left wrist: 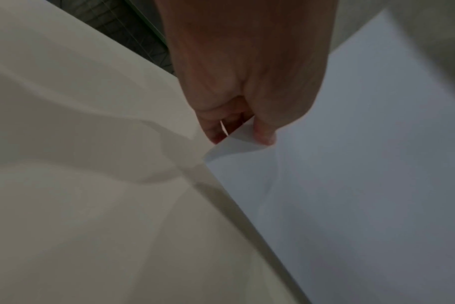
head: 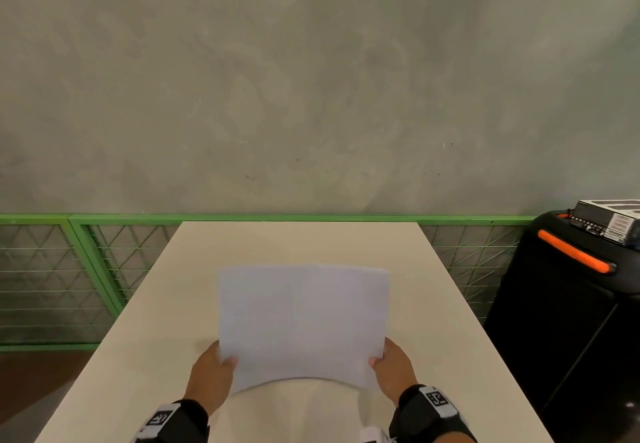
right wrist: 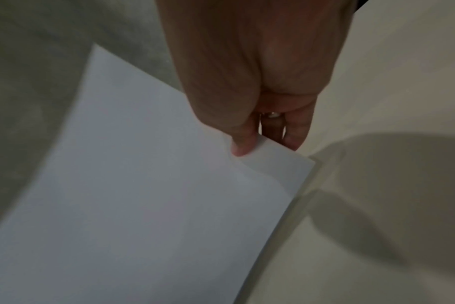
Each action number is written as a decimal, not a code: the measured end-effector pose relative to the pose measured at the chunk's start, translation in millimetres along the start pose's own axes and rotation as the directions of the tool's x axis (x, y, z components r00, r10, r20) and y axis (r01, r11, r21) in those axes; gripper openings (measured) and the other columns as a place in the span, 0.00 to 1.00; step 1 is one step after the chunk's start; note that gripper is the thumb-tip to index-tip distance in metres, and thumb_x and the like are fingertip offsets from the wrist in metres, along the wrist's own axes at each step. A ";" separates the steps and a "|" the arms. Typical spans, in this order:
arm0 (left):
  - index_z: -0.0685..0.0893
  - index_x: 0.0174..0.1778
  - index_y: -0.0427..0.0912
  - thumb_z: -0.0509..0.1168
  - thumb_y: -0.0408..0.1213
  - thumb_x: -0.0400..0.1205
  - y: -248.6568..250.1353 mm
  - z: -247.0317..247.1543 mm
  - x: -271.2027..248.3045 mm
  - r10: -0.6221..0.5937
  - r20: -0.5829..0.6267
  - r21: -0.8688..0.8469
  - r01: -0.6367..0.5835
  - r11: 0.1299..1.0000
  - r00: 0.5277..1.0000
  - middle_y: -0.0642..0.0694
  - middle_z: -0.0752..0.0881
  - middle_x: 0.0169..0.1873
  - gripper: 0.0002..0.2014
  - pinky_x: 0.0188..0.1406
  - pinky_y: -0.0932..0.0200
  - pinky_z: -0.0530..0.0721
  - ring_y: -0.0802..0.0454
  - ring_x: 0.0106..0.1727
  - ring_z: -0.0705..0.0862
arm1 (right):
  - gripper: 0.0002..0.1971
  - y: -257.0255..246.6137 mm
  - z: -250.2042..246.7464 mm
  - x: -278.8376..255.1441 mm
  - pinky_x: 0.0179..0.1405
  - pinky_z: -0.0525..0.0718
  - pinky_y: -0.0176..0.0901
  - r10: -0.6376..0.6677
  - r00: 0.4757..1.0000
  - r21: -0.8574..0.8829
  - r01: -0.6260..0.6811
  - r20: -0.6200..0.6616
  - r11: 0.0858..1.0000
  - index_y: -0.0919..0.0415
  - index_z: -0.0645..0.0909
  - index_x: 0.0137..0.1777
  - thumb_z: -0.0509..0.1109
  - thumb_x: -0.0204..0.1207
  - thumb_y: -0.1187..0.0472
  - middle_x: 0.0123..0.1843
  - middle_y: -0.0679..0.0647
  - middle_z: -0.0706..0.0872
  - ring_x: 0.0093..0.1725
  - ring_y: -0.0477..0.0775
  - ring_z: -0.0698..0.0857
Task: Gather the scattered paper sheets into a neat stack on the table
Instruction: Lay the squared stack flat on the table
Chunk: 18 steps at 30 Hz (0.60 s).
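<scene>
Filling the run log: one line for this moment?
left hand: pinches paper stack | right hand: pinches stack | stack: held above table

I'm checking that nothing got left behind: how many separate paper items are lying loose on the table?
0 loose. The only paper, the paper stack, is pinched by the left hand and right hand above the table; its sheet count is hidden.

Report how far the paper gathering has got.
Done: no loose sheets show on the table; the paper sheets are together in one bundle. In hand: left hand and right hand each pinch a near corner, holding it above the table. Left: setting it down as a neat stack.
</scene>
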<state>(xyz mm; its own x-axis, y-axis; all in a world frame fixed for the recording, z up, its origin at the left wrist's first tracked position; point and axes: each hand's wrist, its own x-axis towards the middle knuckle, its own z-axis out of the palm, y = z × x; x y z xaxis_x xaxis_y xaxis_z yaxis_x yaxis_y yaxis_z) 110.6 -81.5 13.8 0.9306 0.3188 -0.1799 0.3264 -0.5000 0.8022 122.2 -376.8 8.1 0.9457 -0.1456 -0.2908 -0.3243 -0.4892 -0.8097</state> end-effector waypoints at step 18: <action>0.73 0.67 0.26 0.56 0.26 0.81 -2.5 7.9 24.2 -0.244 0.180 0.219 0.203 0.954 0.953 0.29 0.78 0.67 0.18 0.53 0.58 0.70 0.36 0.66 0.77 | 0.19 -24.4 7.1 1.1 0.55 0.72 0.34 0.216 0.964 -0.403 -0.138 0.153 0.905 0.75 0.70 0.71 0.51 0.82 0.70 0.73 0.70 0.74 0.63 0.59 0.79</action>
<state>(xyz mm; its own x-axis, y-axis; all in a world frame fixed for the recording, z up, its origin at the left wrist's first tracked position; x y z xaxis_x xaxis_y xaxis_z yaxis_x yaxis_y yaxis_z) 133.6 -78.9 3.0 0.8370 0.2813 -0.4695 0.5368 -0.5887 0.6043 131.0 -358.9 23.9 0.8383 -0.1142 -0.5331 -0.4143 -0.7690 -0.4867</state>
